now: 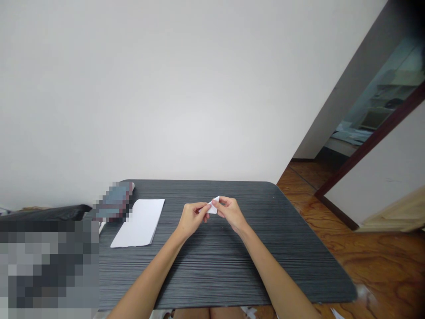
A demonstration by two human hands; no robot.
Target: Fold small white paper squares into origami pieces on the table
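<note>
Both hands meet above the middle of a dark striped table (232, 270). My left hand (193, 218) and my right hand (229, 212) pinch a small folded piece of white paper (214, 206) between their fingertips, one on each side. The paper is held a little above the tabletop, its pointed corner sticking up. Both forearms reach in from the bottom edge of the view.
A stack of white paper sheets (140, 223) lies flat on the table to the left of my hands. A blurred-out object (113, 203) sits at the table's far left corner. A white wall stands behind the table, wooden floor (381, 257) and a doorway lie to the right.
</note>
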